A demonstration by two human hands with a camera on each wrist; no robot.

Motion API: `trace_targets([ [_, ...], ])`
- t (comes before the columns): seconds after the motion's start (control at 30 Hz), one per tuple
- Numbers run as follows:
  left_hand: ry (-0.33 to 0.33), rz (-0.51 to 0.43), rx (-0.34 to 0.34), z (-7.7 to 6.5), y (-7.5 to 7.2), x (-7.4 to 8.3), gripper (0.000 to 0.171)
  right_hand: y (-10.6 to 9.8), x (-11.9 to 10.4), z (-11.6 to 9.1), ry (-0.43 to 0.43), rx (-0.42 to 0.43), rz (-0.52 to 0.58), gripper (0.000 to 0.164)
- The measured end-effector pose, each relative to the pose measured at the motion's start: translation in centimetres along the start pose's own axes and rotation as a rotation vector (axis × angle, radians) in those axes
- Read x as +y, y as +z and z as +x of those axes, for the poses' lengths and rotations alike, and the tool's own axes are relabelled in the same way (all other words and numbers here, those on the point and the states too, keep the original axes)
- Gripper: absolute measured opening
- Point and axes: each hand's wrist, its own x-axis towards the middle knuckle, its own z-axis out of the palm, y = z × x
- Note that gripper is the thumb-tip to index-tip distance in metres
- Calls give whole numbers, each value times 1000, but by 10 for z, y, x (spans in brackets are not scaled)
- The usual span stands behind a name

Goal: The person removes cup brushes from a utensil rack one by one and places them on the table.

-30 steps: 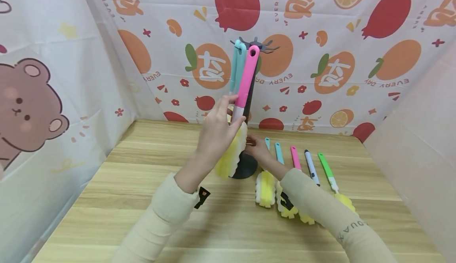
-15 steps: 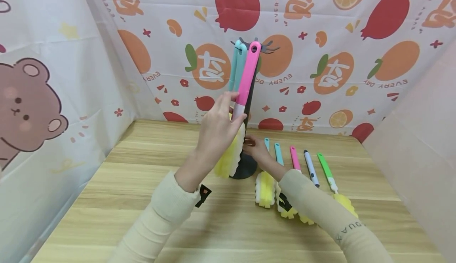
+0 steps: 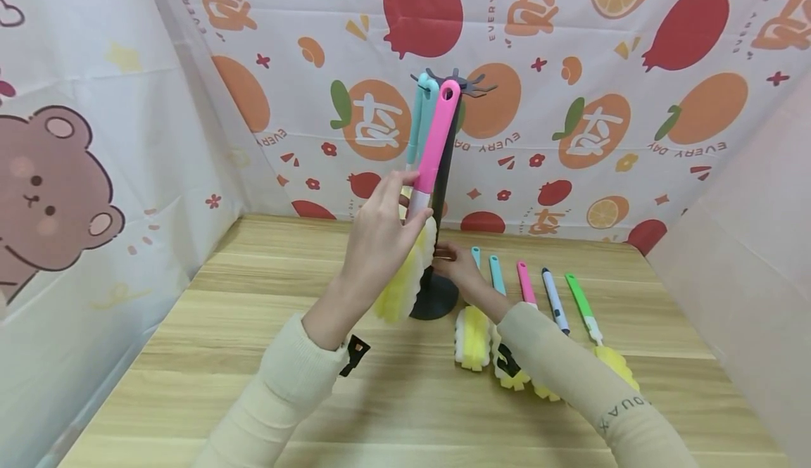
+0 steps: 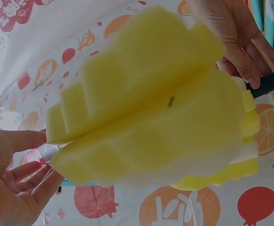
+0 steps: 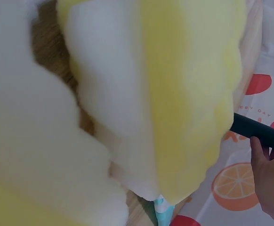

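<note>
My left hand point(image 3: 382, 232) pinches a sponge bottle brush by its white neck, under the pink handle point(image 3: 437, 137). The brush leans with its holed end up, overlapping the hooks of the black stand point(image 3: 455, 82). In the left wrist view its yellow-and-white sponge head point(image 4: 146, 99) fills the middle. Low on the stand's pole point(image 5: 259, 132), my right hand point(image 3: 461, 269) grips it with thumb and fingers. Two brushes with light-blue handles point(image 3: 426, 119) hang on the stand's left side; my left hand partly hides them.
Right of the stand's round base point(image 3: 437, 298), several more brushes lie in a row, including a pink one point(image 3: 526, 283), a grey one point(image 3: 555, 300) and a green one point(image 3: 583, 306). My right sleeve point(image 3: 576, 369) covers some sponge heads. A fruit-print cloth point(image 3: 519, 24) hangs behind the table.
The pink-handled brush rises slightly toward the hooks, then comes down a little and to the left with my left hand. My right hand stays on the pole.
</note>
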Motion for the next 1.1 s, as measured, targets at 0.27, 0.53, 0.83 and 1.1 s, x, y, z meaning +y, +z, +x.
trace_targets([
  [0.27, -1, 3, -1, 2, -1, 0, 48, 0, 0, 2, 38, 1, 4, 38],
  [0.53, -28, -1, -8, 0, -6, 3, 47, -1, -4, 0, 61, -8, -5, 37],
  [0.83, -24, -17, -9, -1, -8, 1, 46, -7, 1, 2, 91, -86, -46, 34],
  [1.1, -32, -30, 12, -3, -13, -3, 46, -6, 2, 4, 215, -123, -39, 37],
])
